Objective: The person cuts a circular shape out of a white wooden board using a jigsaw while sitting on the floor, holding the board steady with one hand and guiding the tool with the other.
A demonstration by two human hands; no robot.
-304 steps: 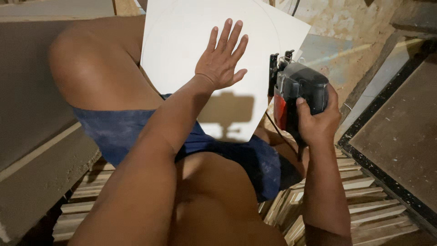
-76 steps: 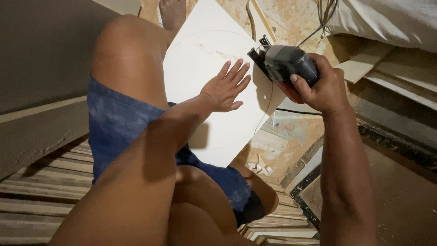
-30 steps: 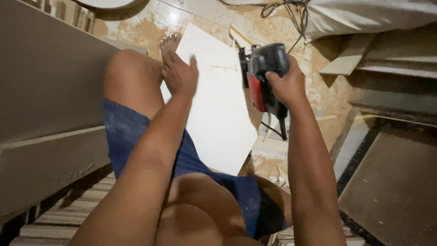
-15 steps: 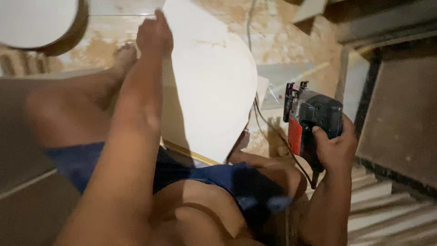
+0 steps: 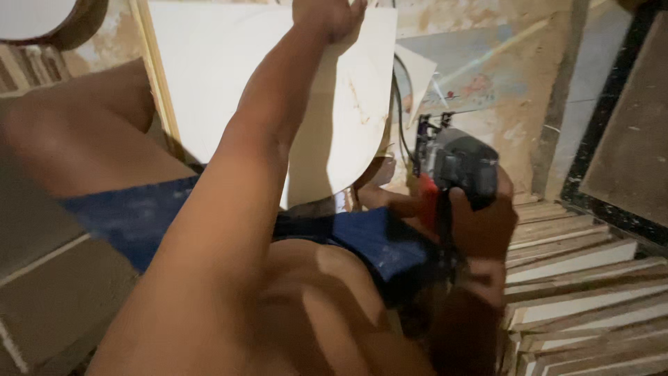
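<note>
The left hand (image 5: 327,15) reaches to the far edge of the white tile (image 5: 229,76) and rests on its top margin; the fingers are cut off by the frame, so whether they grip or merely press cannot be told. The right hand (image 5: 487,230) is closed around the body of a black and red power cutter (image 5: 452,170), held upright at the right of the tile and apart from it, with its blade end pointing away from the person. A dark cord (image 5: 398,111) runs up from the tool along the right edge of the tile. The tile leans across the person's lap over the blue shorts (image 5: 139,216), and its near right corner already shows a rounded outline, with a second pale piece (image 5: 417,73) just behind it. No cutting contact is visible at this moment; as a judgement, the curve appears shaped and the tile is being repositioned. At the near right lies a stack of tiles on edge (image 5: 584,278); beyond it is rough, stained floor (image 5: 501,69).
</note>
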